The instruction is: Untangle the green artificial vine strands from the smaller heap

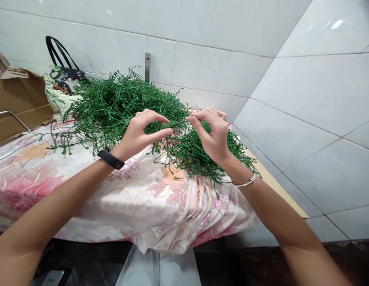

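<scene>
Near the table's (119,214) right edge, right hand (213,129) pinches likely light, bendy green stem (182,120), best held mid-length; left hand (139,129) gapes.

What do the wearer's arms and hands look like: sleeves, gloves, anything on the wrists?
No sleeves in view; both arms are bare as far as they show. Left hand: ungloved, with a smooth black wristband at the wrist. Right hand: ungloved, with a thin silver-coloured bangle. No cables or markings visible on either.
</scene>
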Action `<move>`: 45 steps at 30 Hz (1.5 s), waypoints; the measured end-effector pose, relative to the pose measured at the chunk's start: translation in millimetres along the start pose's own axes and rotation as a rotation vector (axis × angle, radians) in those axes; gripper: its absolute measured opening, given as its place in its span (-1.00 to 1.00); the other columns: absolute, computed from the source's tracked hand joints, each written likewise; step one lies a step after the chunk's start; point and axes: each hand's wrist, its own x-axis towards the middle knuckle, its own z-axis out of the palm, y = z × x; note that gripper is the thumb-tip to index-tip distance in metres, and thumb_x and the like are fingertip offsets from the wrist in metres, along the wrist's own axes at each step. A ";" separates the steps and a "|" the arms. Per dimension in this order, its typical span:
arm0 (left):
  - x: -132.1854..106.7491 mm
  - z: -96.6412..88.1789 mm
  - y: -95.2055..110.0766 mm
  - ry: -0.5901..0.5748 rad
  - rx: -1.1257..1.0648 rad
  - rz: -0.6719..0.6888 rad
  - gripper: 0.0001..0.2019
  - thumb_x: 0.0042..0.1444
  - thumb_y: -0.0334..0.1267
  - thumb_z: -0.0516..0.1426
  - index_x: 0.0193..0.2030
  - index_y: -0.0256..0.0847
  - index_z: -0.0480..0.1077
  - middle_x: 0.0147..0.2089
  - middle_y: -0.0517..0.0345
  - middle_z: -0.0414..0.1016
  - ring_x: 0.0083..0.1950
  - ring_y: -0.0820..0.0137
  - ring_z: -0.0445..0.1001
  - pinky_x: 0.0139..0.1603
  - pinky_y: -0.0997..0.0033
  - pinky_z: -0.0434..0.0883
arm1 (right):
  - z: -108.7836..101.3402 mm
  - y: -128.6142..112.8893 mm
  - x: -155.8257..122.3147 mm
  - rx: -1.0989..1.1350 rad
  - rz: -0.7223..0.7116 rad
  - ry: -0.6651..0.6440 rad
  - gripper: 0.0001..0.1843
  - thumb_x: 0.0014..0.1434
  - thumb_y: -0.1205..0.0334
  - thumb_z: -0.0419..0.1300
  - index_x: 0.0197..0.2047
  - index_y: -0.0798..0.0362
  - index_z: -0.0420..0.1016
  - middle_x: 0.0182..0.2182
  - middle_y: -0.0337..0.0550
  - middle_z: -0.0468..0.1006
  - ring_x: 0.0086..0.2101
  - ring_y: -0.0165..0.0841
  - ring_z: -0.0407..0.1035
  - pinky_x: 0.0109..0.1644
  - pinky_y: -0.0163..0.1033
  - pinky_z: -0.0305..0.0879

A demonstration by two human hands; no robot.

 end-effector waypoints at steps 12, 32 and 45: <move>-4.4 3.9 -4.9 -0.101 -0.032 0.015 -0.84 0.01 -0.20 0.10 -0.28 -0.20 0.40 -0.27 0.15 0.46 -0.16 0.37 0.33 -0.07 0.29 0.23 | -0.8 -1.6 -1.2 -0.018 0.015 0.010 -0.85 0.17 0.16 0.03 -0.27 -0.01 0.38 -0.31 -0.25 0.47 -0.21 -0.37 0.32 -0.05 -0.16 -0.01; -8.0 11.3 -4.5 -0.098 0.202 0.145 -0.79 0.06 -0.15 0.07 -0.25 -0.22 0.40 -0.28 0.10 0.46 -0.17 0.36 0.34 -0.11 0.30 0.17 | 10.8 -14.0 -14.3 -0.073 -0.110 -0.116 -0.83 0.14 0.17 0.05 -0.43 0.02 0.35 -0.41 -0.25 0.44 -0.27 -0.37 0.28 -0.10 -0.15 -0.04; -5.9 9.0 -7.9 0.098 0.149 -0.015 -0.83 0.04 -0.18 0.08 -0.27 -0.18 0.40 -0.30 0.15 0.45 -0.21 0.37 0.33 -0.15 0.33 0.22 | -5.1 15.9 4.5 -0.094 0.147 0.199 -0.77 0.08 0.28 -0.06 -0.58 0.05 0.21 -0.60 -0.22 0.22 -0.46 -0.38 0.16 -0.17 -0.08 -0.02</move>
